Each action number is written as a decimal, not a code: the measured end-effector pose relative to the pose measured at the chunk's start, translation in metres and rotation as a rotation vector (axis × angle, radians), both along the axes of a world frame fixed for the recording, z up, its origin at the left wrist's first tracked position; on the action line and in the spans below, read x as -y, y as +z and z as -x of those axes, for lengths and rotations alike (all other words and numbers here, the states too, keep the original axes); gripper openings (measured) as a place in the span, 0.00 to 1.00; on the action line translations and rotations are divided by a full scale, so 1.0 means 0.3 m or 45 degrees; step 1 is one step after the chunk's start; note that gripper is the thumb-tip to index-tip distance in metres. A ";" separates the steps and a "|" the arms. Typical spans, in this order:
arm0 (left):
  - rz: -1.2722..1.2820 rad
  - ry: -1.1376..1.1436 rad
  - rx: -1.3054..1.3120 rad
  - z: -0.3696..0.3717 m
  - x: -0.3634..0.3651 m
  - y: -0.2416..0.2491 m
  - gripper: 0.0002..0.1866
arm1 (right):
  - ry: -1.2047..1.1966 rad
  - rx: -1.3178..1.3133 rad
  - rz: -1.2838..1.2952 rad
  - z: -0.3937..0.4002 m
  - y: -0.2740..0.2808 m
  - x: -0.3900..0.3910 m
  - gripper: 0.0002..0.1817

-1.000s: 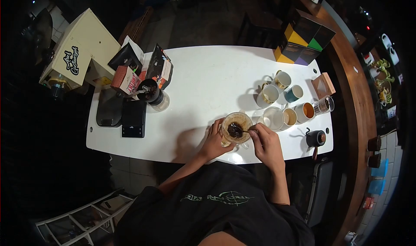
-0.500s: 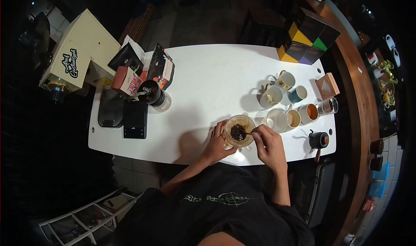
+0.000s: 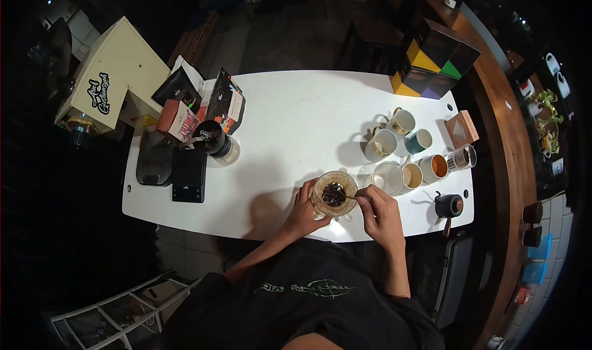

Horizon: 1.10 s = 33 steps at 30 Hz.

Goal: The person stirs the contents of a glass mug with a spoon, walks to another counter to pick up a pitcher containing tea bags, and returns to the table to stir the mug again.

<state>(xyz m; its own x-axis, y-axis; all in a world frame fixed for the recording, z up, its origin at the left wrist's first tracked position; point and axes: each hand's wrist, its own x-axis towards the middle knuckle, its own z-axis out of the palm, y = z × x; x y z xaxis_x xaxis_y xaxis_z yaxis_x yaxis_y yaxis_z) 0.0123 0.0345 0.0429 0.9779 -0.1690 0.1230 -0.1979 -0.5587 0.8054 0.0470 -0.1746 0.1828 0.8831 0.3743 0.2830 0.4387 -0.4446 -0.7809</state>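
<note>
A round glass dripper [image 3: 334, 193] with a brown-stained filter and dark wet coffee in it stands near the front edge of the white table [image 3: 290, 113]. My left hand [image 3: 303, 212] is closed round its left side. Between the thumb and fingers of my right hand [image 3: 380, 213] is the handle of a thin spoon [image 3: 349, 196], whose tip dips into the coffee. Right of the dripper sit a clear glass vessel [image 3: 387, 177] and a beige cup [image 3: 411, 175]. What lies under the dripper is mostly hidden.
Several cups, one teal [image 3: 419, 141], and a small black pot [image 3: 448, 206] are on the right. Boxes [image 3: 435, 58] stand at the back right. On the left are a hand grinder [image 3: 211, 137], a black scale [image 3: 189, 175], coffee bags [image 3: 225, 102] and a cream machine [image 3: 120, 73].
The whole view has shifted slightly, with the table a little lower in it. Both hands keep their grip on the dripper and the spoon, and the coffee's surface looks slightly different.
</note>
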 end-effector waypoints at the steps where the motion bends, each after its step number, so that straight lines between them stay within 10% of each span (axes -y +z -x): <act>1: -0.004 0.003 0.001 -0.001 -0.002 0.004 0.39 | 0.025 -0.013 0.038 0.001 0.000 -0.002 0.04; 33: 0.047 0.031 0.064 0.005 0.019 0.006 0.38 | 0.031 0.054 0.148 0.002 -0.020 -0.007 0.04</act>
